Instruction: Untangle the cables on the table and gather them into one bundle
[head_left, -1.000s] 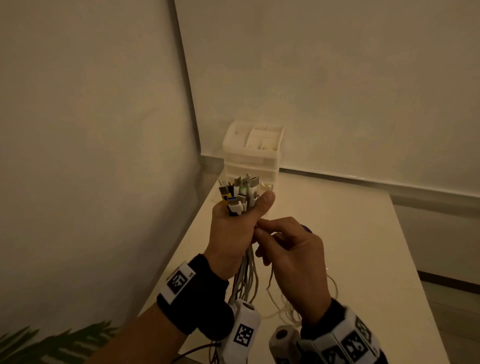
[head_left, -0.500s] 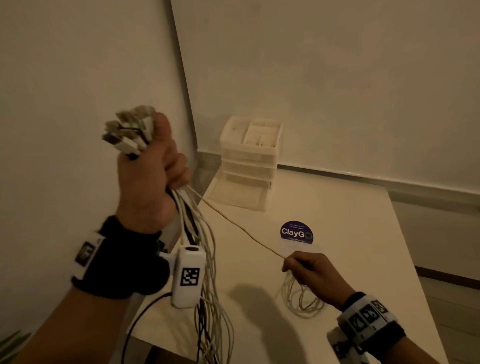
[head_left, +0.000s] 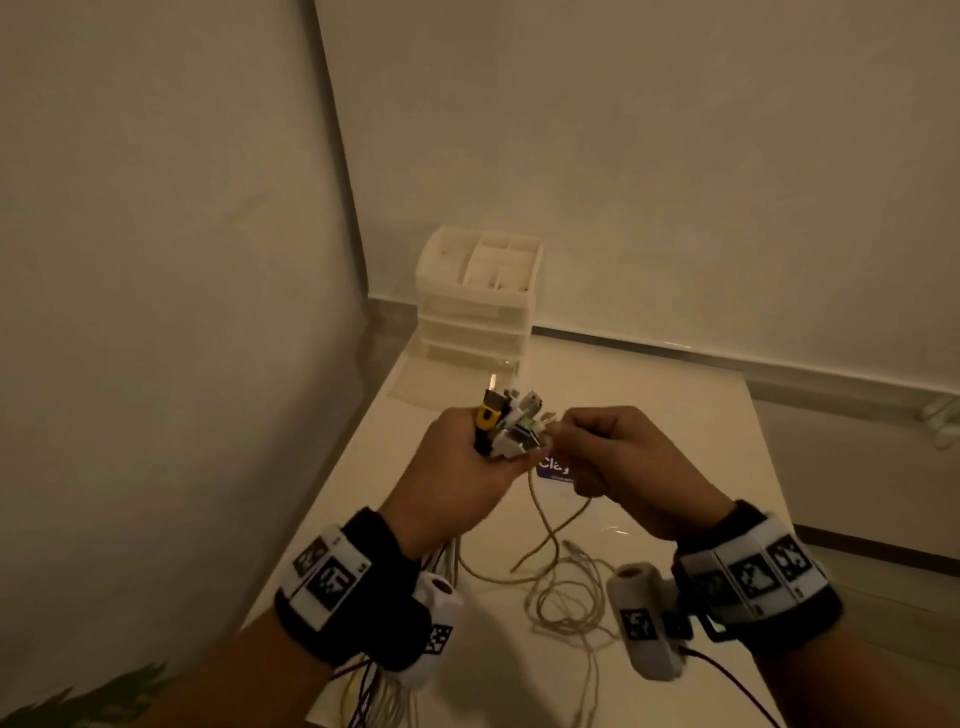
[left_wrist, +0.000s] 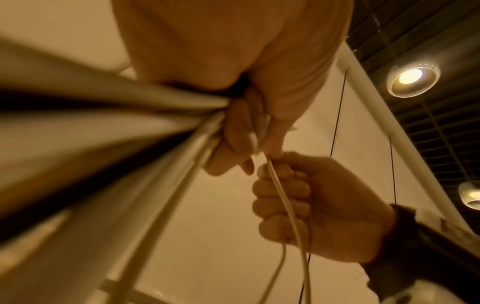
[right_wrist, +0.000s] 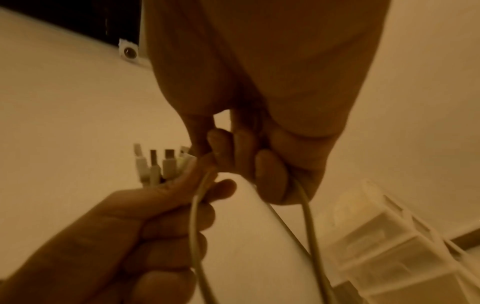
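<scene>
My left hand (head_left: 467, 467) grips a bundle of cables (head_left: 511, 423) with the plugs sticking up above the fist; one plug is yellow and black. The cords hang down past my left wrist over the table's front edge. My right hand (head_left: 618, 457) sits right beside the plugs and pinches the end of one beige cable (head_left: 545, 535), which loops down to a loose coil (head_left: 571, 603) on the table. In the right wrist view the plugs (right_wrist: 158, 166) stand above the left hand (right_wrist: 145, 226), and the beige cable (right_wrist: 194, 216) runs from my right fingers (right_wrist: 233, 148).
A white drawer organiser (head_left: 478, 296) stands at the table's (head_left: 675, 441) far left corner, against the wall. A blue round sticker (head_left: 553, 467) lies on the table behind my hands. A plant leaf (head_left: 78, 701) shows at bottom left.
My left hand came down from high on the left to mid-table. My right hand rose from the table with the beige cable and met it beside the plugs.
</scene>
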